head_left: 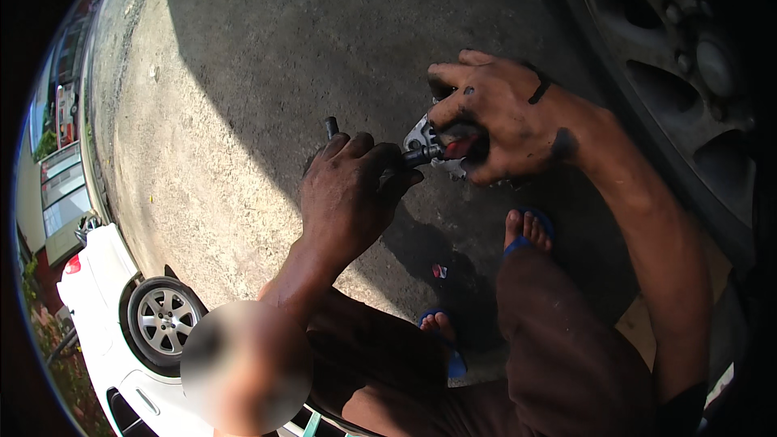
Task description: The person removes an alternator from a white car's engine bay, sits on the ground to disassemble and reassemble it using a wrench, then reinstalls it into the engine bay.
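Observation:
My left hand [346, 186], dark with grime, is closed around a dark bar-shaped tool [416, 157]. One end of the tool [331, 126] sticks out past my knuckles; its silvery tip meets a red piece beside my right palm. My right hand [503, 117], smeared with black grease, curls over a silver cast metal part [418, 136] with a scalloped edge and a bolt hole. The red piece [460, 146] lies between the tool's tip and my right fingers. Most of the metal part is hidden under that hand.
A large vehicle wheel [688, 73] stands close at the right. My feet, in blue flip-flops [457, 364], are on the concrete ground [259, 32]. Between them lies a small red-and-white scrap [439, 271]. A white car [105, 299] is parked at the left.

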`<state>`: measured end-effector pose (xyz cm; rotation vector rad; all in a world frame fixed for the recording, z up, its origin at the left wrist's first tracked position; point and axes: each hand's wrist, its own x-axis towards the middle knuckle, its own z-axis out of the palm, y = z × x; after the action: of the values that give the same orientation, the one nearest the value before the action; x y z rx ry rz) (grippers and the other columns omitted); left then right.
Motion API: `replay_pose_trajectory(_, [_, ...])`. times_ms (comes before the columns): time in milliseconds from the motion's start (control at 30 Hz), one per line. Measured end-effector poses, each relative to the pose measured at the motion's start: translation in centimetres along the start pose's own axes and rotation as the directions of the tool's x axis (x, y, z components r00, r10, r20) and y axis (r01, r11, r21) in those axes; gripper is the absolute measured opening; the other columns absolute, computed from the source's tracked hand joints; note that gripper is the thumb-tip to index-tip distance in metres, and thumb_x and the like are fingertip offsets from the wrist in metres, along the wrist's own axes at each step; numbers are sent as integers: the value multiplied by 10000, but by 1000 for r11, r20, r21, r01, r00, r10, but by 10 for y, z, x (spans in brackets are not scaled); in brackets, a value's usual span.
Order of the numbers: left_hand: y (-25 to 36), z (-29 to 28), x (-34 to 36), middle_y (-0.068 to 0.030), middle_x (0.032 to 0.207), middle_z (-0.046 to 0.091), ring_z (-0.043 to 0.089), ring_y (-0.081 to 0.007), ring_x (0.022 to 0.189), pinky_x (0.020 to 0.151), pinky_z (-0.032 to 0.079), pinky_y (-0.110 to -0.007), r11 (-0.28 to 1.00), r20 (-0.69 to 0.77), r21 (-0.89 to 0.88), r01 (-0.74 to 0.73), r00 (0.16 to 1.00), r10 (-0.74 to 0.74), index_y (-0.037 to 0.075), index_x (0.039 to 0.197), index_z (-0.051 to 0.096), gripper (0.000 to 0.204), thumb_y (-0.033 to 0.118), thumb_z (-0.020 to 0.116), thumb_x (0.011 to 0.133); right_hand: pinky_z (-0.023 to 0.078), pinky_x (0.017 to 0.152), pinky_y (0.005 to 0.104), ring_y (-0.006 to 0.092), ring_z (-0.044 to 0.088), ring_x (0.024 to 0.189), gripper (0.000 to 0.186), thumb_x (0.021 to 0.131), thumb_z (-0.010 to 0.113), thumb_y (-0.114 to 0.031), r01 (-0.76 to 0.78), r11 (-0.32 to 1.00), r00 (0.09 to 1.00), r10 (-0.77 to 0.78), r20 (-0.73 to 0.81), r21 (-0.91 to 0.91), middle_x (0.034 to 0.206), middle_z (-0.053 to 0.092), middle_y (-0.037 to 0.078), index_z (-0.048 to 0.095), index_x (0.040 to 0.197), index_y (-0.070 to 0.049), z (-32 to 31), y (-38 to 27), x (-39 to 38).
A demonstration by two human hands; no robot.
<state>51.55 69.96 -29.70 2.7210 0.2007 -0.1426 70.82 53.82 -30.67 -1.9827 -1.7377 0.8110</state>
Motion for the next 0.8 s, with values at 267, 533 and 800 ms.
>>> replay_pose_trajectory(267, [-14,10,-1,-183,959,670,681,-286,913,778,517,-371,906,209,-422,37,976,58,-12,1246,613,377,226,689,964,476,1071,500,421,540,1262,819,588,945,-417,-288,957,944,279,-176,-28,1362,514,249,637,1277,-97,4,-21,-23])
replay_pose_trajectory(533, [-44,14,-7,-140,1232,627,640,-229,1105,965,514,-396,488,389,-799,350,921,-24,13,1296,601,427,287,688,981,530,978,563,422,641,1132,922,625,900,-580,-155,981,784,50,-619,-117,1350,530,294,572,1329,-83,51,2,-53])
replay_pose_trajectory(800, [-21,-32,-21,-129,1278,639,611,-231,1195,1020,466,-369,165,509,-848,504,861,-10,14,1380,559,489,339,627,1021,560,902,550,398,704,965,872,661,905,-551,-39,988,761,-67,-645,-148,1247,592,292,559,1305,-75,46,9,-54])
